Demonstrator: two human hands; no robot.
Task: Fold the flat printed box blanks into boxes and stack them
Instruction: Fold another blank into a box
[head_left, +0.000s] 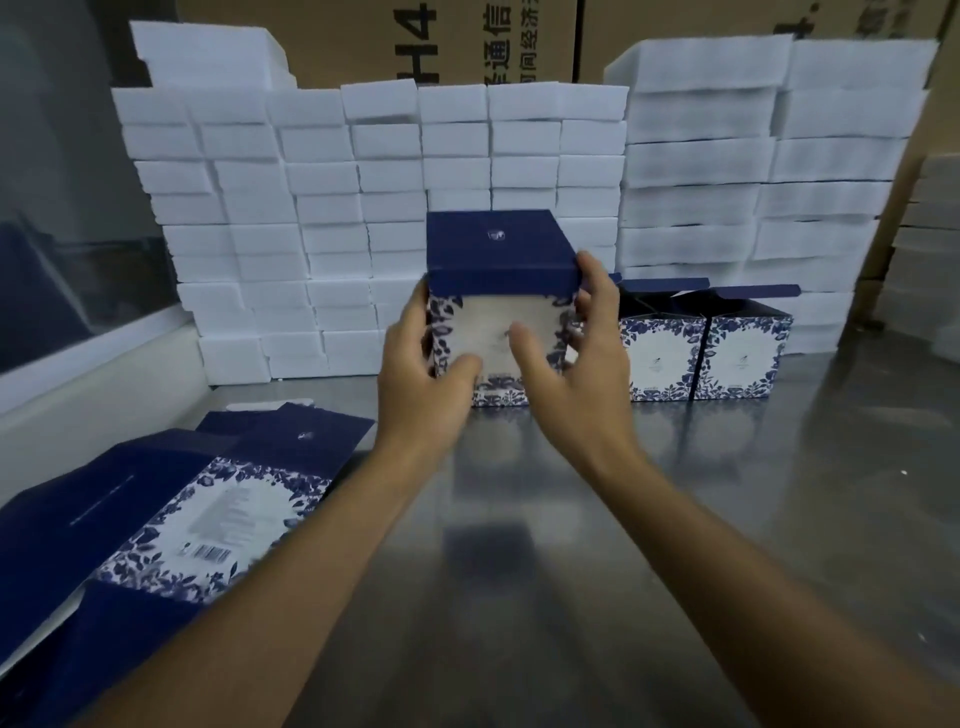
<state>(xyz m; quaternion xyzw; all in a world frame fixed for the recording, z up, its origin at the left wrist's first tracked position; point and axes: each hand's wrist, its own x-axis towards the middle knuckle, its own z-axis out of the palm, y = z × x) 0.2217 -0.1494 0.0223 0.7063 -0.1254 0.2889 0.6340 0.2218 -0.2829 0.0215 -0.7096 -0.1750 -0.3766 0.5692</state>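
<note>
From the head camera we see both hands on one folded box, which has a dark blue top and white sides with blue flower print. Our left hand holds its left side, fingers bent around the edge and thumb on the front face. Our right hand has spread, half-open fingers; the upper fingertips touch the right edge of the lid, and the thumb lies on the front. The box is blurred; we cannot tell if it rests on the table.

The steel table is shiny. Behind stand white foam blocks in a high wall, and brown cartons.

Two more folded boxes stand to the right, with flaps up. Flat blanks lie at the left.
</note>
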